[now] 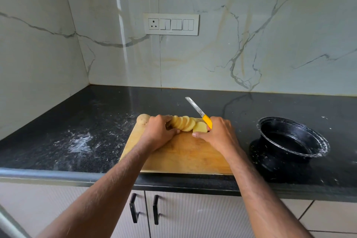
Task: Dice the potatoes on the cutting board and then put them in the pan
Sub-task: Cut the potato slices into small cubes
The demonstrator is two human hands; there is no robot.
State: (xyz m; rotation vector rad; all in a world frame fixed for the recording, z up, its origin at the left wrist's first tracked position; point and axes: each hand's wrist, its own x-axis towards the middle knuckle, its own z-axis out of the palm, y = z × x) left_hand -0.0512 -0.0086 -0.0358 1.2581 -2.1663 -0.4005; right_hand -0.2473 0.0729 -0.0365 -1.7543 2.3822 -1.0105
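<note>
A wooden cutting board (179, 156) lies on the black counter. At its far edge a row of pale round potato slices (185, 123) leans together. My left hand (159, 131) grips the left end of the row. My right hand (218, 133) holds a yellow-handled knife (199, 112) with the blade pointing up and away, and its thumb touches the rightmost slice (200, 127). A whole unpeeled potato (143, 119) sits at the board's far left corner. The black pan (289, 141) stands to the right of the board.
The black counter (77, 131) has white smears left of the board and ends at a rounded front edge. Marble walls close the back and the left. A switch panel (171, 24) is on the back wall. Cabinet doors with black handles (144, 208) lie below.
</note>
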